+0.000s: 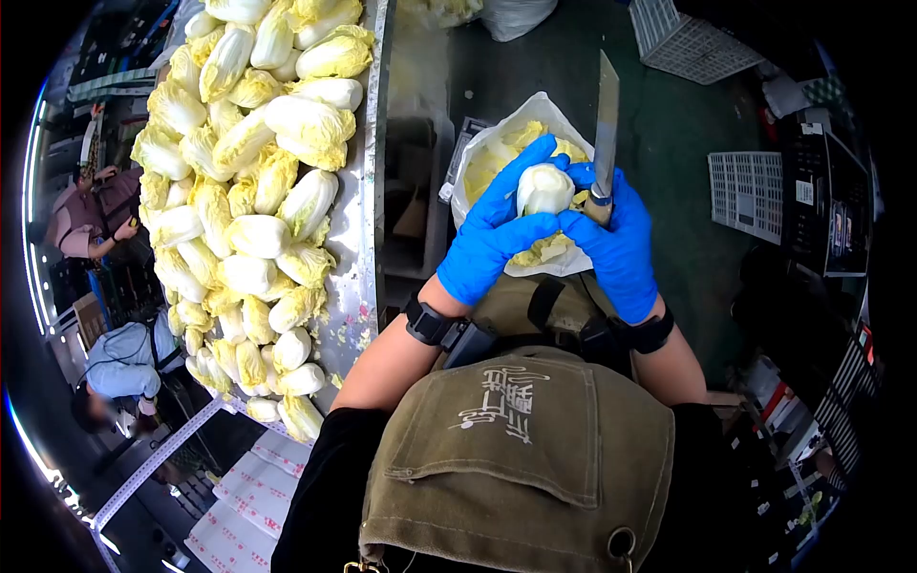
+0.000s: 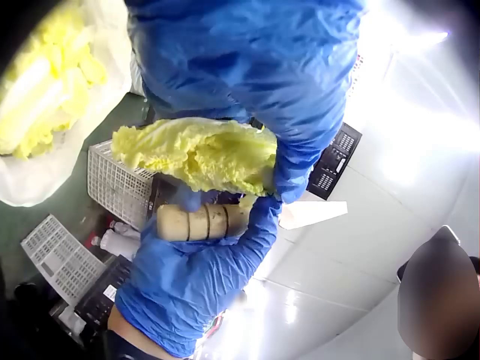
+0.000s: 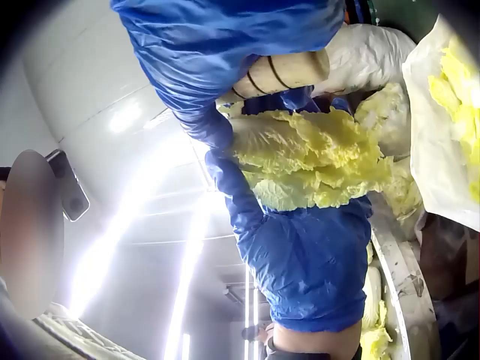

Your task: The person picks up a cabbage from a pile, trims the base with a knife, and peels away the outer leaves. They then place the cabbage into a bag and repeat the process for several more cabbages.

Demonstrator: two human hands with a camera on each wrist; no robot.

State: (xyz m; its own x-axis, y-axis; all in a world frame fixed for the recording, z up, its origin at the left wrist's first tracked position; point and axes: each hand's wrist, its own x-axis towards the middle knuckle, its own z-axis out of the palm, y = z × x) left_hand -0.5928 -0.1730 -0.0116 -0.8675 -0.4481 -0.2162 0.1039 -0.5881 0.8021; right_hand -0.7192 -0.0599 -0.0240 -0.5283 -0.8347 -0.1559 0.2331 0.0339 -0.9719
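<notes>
Both hands wear blue gloves and come together in front of the apron. My left hand grips a small napa cabbage, its white base end facing up in the head view. The cabbage's frilly yellow leaves stick out below the hands in the left wrist view. My right hand holds a knife by its wooden handle, blade pointing away from the body. Right thumb and left thumb meet at the cabbage's base. Beneath them is a white bag with yellow leaves in it.
On the left, a metal table bears a heap of napa cabbages. White plastic crates stand on the green floor at the right. Printed cartons lie at lower left. Two other people are beyond the table.
</notes>
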